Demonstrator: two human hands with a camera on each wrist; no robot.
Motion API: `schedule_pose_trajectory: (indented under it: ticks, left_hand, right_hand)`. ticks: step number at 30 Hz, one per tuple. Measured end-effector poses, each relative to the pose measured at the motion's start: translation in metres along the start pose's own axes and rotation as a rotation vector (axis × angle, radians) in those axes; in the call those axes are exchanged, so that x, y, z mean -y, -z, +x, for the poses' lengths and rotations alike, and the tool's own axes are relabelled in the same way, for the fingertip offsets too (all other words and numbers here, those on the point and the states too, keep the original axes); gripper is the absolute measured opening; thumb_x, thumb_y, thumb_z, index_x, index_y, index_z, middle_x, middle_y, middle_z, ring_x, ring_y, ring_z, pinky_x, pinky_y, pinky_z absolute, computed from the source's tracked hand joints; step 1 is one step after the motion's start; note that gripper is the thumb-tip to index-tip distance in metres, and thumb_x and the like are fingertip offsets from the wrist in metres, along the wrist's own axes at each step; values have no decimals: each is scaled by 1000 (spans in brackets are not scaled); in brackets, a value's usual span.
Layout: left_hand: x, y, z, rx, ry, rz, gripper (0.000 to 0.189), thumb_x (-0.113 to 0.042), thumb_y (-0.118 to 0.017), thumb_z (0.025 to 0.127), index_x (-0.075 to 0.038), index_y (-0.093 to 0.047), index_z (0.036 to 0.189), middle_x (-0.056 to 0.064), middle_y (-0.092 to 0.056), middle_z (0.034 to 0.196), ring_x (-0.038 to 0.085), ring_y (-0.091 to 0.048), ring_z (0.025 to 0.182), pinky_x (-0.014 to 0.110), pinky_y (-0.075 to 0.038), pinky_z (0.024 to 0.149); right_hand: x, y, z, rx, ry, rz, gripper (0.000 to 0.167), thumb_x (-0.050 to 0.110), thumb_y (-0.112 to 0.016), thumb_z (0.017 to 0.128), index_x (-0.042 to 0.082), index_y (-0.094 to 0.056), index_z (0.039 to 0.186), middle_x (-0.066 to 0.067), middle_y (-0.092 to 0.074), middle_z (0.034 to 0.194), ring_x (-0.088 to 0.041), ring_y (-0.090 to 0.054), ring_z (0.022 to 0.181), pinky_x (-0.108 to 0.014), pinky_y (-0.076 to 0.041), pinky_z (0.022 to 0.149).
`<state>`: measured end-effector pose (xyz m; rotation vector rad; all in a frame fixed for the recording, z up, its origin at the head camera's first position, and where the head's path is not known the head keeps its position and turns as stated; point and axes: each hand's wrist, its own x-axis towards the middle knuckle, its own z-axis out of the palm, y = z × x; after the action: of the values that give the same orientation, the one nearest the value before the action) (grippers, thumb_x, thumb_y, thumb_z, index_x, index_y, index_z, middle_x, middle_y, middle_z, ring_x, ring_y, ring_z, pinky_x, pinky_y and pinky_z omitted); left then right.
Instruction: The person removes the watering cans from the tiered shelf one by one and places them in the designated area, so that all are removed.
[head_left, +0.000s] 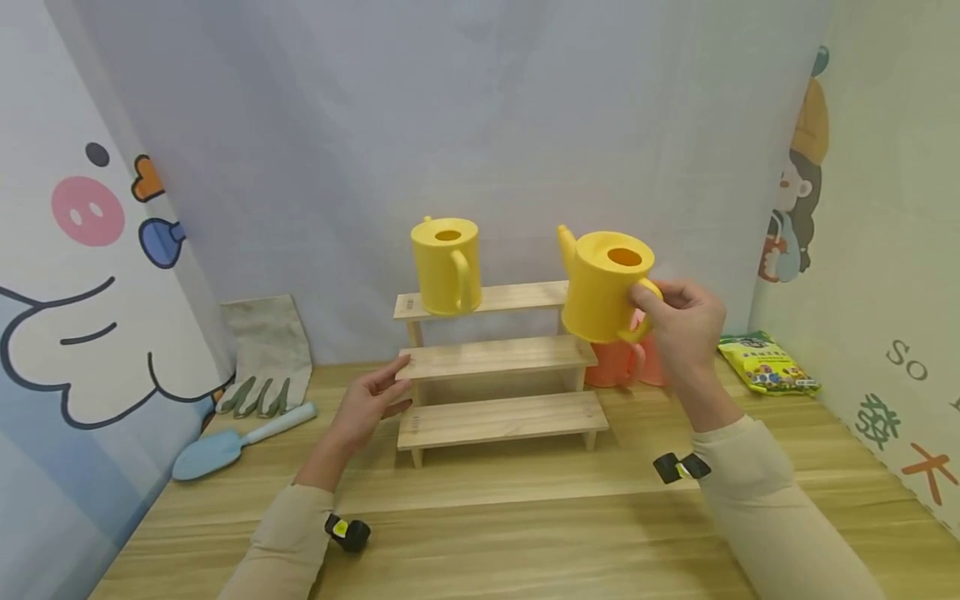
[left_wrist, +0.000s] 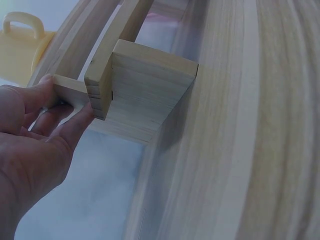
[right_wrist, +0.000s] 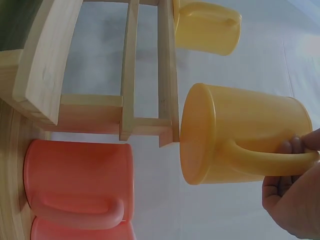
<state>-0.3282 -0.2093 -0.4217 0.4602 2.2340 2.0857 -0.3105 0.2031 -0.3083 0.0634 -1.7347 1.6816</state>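
My right hand [head_left: 686, 321] grips a yellow watering can [head_left: 600, 287] by its handle, over the right end of a three-step wooden stand [head_left: 495, 358]. In the right wrist view the can's base [right_wrist: 197, 135] hangs just off the top board. A second yellow watering can [head_left: 446, 271] stands on the left of the top step. My left hand [head_left: 367, 404] pinches the left end of the middle step; the left wrist view shows the thumb [left_wrist: 42, 90] on the board's upper side and fingers beneath.
Red watering cans [right_wrist: 80, 180] stand on the table behind the stand's right end. A yellow printed bag [head_left: 768, 362] lies at the far right. At left, a light-blue trowel [head_left: 217, 450] lies near grey gloves [head_left: 266, 350] against the wall.
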Motion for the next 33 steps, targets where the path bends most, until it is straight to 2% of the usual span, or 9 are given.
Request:
schedule_pose_trajectory:
  ticks: [5,13,19,23,30,33]
  left_hand:
    - [0,0,0,4,-8,2,54,-10,-55,104,-2,-36,154,16,-23,162,36,-29,144,45,-48,104]
    - [0,-1,1,0,-9,-9,55,-11,-57,104,-2,-36,154,16,-22,162,36,-30,144,49,-46,105]
    - [3,1,1,0,-22,-7,55,-12,-57,104,-2,-36,154,17,-24,162,37,-35,141,47,-47,104]
    - [6,4,2,7,-31,-6,55,-13,-57,104,-2,-37,154,17,-25,161,38,-37,140,44,-49,103]
    - [4,4,2,10,-30,-14,54,-12,-57,104,-2,-37,154,17,-24,162,37,-33,143,45,-48,103]
    - [2,3,1,4,-26,-12,54,-11,-57,104,-2,-37,153,16,-24,162,36,-33,142,44,-49,103]
  right_hand:
    - [-2,17,-2,-17,-34,-19,12,14,-81,85,4,-74,88,8,-72,77,-10,-67,76,-15,-56,67]
    - [0,40,-6,-48,-29,104,8,2,-81,82,1,-73,80,2,-73,73,-11,-70,66,-16,-58,66]
    - [1,52,-9,-40,-19,48,9,1,-82,80,2,-74,75,5,-71,69,-8,-66,65,-13,-55,62]
    - [2,57,-12,-36,-27,61,12,-5,-82,77,1,-73,72,4,-71,67,-9,-65,64,-13,-54,58]
    - [-4,63,-21,2,-72,-19,12,-3,-81,79,1,-72,73,5,-72,69,-10,-65,72,-13,-54,63]
    - [-6,65,-25,13,-78,-32,12,-3,-81,80,1,-71,73,5,-72,70,-11,-65,74,-13,-54,61]
